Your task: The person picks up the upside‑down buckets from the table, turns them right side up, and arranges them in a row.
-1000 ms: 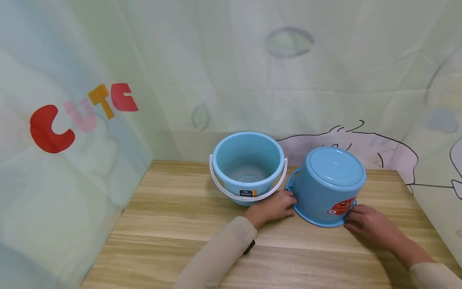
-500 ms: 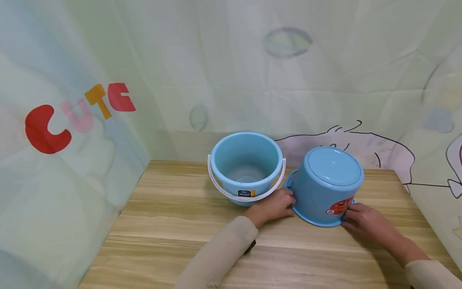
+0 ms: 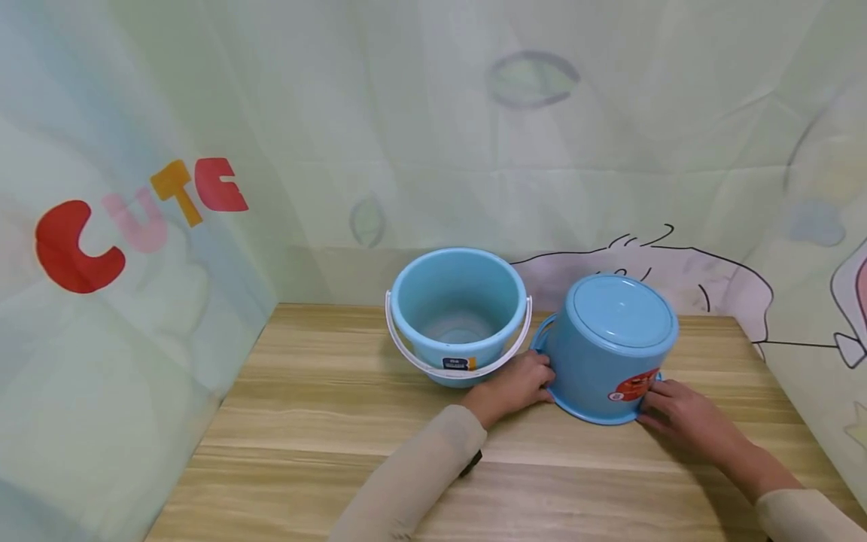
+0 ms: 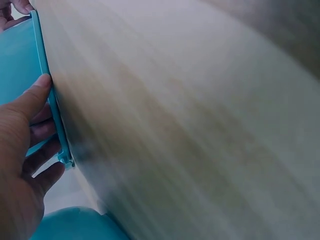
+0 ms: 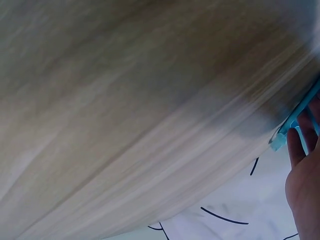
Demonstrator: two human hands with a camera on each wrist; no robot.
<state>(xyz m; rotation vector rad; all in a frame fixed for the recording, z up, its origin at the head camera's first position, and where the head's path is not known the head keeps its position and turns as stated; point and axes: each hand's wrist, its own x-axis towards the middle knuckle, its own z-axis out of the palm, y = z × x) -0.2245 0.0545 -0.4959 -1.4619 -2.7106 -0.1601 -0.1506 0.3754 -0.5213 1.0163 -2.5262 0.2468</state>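
A blue bucket with a red sticker stands upside down, its rim on the table and its base up. My left hand holds the left of that rim; in the left wrist view the thumb lies on the rim and the fingers reach along the wall. On the rim's right side, my right hand grips near the handle joint, though its thumb is hidden in the right wrist view. Just left stands a lighter blue bucket, upright, with its white handle hanging across the front.
The wood-grain table runs up to a printed cloth backdrop behind and at both sides. Coloured letters mark the left cloth. A small dark item shows at the edge of my left sleeve.
The head view has swung slightly to the right, so everything sits a little further left. Both hands stay on the upside-down bucket's rim, and neither bucket visibly moves on the table.
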